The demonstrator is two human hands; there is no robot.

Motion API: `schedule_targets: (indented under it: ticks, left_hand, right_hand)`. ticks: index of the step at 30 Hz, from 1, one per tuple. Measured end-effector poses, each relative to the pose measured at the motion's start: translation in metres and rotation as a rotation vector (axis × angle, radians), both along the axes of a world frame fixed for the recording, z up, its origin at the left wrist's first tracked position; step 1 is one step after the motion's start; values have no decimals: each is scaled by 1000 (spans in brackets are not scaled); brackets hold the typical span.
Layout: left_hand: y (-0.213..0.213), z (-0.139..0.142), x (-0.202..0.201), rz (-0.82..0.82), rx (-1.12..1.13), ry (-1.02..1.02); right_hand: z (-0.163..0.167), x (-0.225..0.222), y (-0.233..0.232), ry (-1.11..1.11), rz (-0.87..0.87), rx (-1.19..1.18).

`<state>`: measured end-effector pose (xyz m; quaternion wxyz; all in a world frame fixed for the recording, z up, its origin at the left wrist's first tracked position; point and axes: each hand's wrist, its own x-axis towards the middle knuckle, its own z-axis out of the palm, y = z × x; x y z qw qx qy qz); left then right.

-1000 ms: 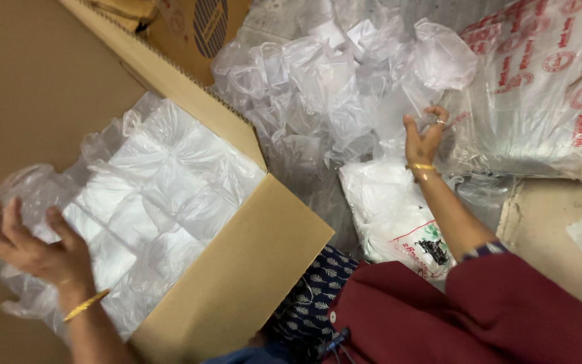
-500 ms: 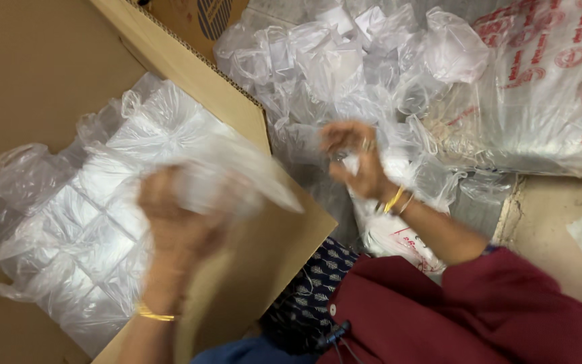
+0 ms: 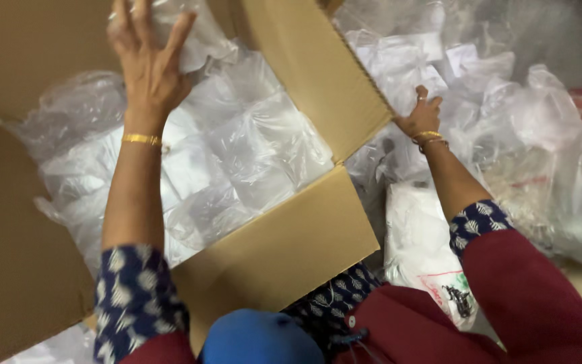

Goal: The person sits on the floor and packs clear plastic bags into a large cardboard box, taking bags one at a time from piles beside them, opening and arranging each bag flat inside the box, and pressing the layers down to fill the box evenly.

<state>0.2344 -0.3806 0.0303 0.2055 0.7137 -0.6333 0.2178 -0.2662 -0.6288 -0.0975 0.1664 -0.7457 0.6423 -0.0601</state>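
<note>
My left hand [image 3: 148,61] reaches deep into a large cardboard box [image 3: 291,243] and presses a clear plastic packet [image 3: 200,37] against the far side, fingers spread over it. The box is lined with clear plastic and holds several white packets in clear bags [image 3: 237,148]. My right hand [image 3: 422,116] stretches out to the right of the box flap, fingers on a heap of loose clear packets [image 3: 432,61]; whether it grips one I cannot tell. Both wrists carry gold bangles.
A raised cardboard flap [image 3: 325,74] stands between the two hands. A white printed plastic bag [image 3: 426,249] lies beside my lap. More large clear bags [image 3: 560,168] with red print are piled at the right.
My left hand carried a clear packet from near the box's front edge to the far side of the box. My right hand moved out from near my body to the packet heap.
</note>
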Motion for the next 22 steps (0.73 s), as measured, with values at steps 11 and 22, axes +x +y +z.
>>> schedule_targets:
  ticks: [11,22]
  left_hand:
    - [23,-63,20,349,530,319]
    - [131,-61,33,435,506,437]
  right_hand:
    - [-39,-16,7,137,210,-177]
    - [-38,-85,73,-122,233,-1120]
